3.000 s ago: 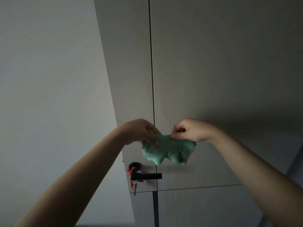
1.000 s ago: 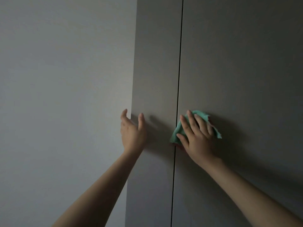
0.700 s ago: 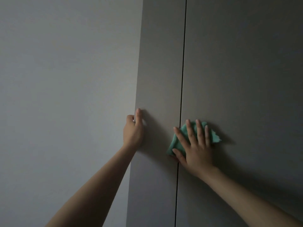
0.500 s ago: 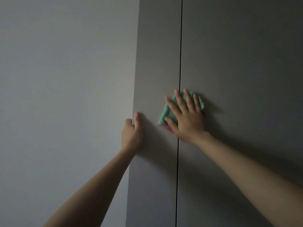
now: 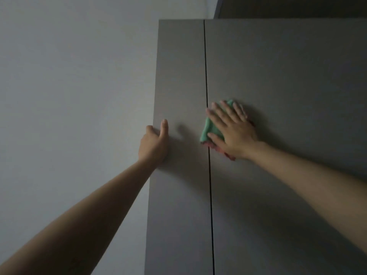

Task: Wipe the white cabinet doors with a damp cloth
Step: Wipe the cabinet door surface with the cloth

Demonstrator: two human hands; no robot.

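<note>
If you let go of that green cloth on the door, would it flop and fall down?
Probably yes. The green cloth looks soft and bunched in folds under the right hand, so it would likely go floppy. Only the flat fingers seem to press it against the upright cabinet door; without them it would likely slide or drop, unless dampness makes it cling briefly.

Right hand (image 5: 234, 133) flat on green cloth (image 5: 210, 130), left hand (image 5: 154, 144) gripping cabinet door (image 5: 178, 76) edge
</note>
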